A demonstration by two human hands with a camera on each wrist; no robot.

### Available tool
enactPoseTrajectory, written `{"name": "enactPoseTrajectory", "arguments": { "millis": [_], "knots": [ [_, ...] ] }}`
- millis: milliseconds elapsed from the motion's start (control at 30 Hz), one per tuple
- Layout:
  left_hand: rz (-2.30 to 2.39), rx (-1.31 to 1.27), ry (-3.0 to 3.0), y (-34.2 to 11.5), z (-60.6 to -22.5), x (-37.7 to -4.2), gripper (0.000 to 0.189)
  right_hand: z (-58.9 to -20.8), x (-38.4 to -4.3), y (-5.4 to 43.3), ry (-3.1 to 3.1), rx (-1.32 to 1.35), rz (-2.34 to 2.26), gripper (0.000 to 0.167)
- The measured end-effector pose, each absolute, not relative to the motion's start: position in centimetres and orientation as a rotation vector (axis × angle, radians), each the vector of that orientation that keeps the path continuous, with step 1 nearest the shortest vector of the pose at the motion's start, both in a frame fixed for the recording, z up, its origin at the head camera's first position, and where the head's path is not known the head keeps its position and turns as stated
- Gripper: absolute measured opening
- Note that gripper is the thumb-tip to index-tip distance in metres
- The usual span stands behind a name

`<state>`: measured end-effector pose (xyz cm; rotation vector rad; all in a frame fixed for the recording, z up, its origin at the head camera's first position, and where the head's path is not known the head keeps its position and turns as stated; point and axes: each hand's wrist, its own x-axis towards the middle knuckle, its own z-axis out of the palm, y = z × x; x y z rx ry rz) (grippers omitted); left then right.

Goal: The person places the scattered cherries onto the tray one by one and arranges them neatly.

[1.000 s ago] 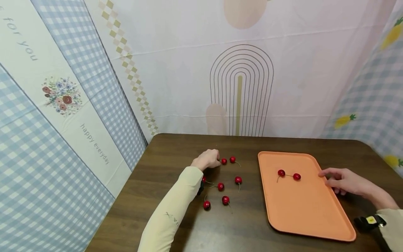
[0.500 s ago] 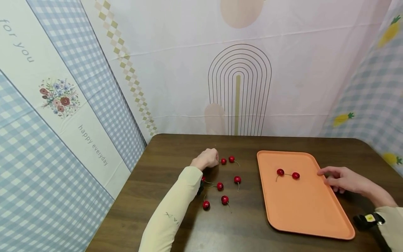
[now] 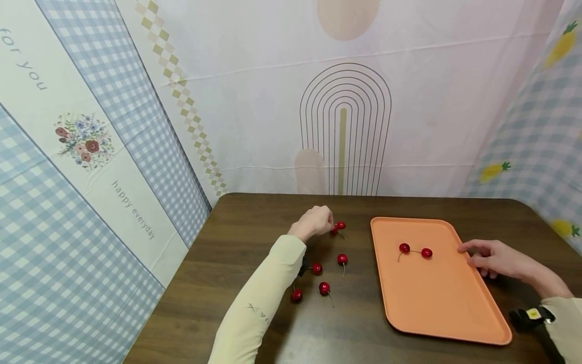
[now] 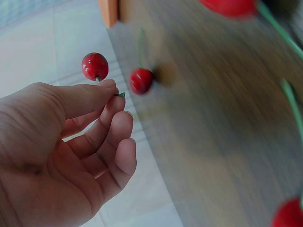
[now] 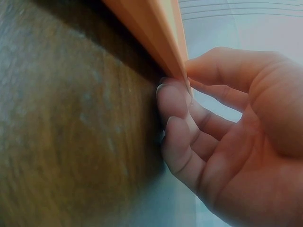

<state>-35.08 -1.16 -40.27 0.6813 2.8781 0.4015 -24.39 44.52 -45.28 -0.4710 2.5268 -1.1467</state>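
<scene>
My left hand point(image 3: 314, 221) pinches the green stem of a glossy red cherry point(image 4: 95, 66) between thumb and forefinger, the other fingers curled loosely. That cherry point(image 3: 341, 225) is lifted off the table at the tip of the hand. Right below it lies another cherry point(image 4: 140, 81), its stem trailing on the wood. Over on the right, my right hand point(image 3: 500, 260) grips the edge of an orange tray point(image 3: 443, 303). The right wrist view shows the thumb on top of the tray rim point(image 5: 175, 61) and fingers beneath.
Two cherries point(image 3: 426, 253) lie on the tray. Several more, such as one cherry point(image 3: 342, 259) and another cherry point(image 3: 325, 288), are scattered on the dark wooden table point(image 3: 336, 333). A patterned cloth point(image 3: 254, 126) hangs behind the table's far edge.
My left hand has moved right and slightly up, carrying a cherry by its stem past the one beside it. The right hand has stayed at the tray's edge.
</scene>
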Motion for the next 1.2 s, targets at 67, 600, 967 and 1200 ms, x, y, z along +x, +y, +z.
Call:
{"name": "enactPoseTrajectory", "arguments": {
  "millis": [67,600,967,1200],
  "knots": [
    [0.401,0.697,2.886,-0.4,-40.0,-34.9,0.013,-45.3,-24.5,44.6,2.527,-0.463,-1.143,0.028],
    [0.422,0.889,2.843,8.5,-38.3,-33.2,0.018,-45.0,-24.9,44.5,2.544,-0.415,-1.079,0.036],
    [0.491,0.893,2.760,16.5,-39.3,-30.8,0.037,-45.3,-25.2,44.8,2.533,-0.425,-1.073,0.036],
    [0.358,0.839,2.863,20.4,-40.9,-29.5,0.035,-45.4,-25.3,45.0,2.516,-0.433,-1.090,0.034]
  ]
}}
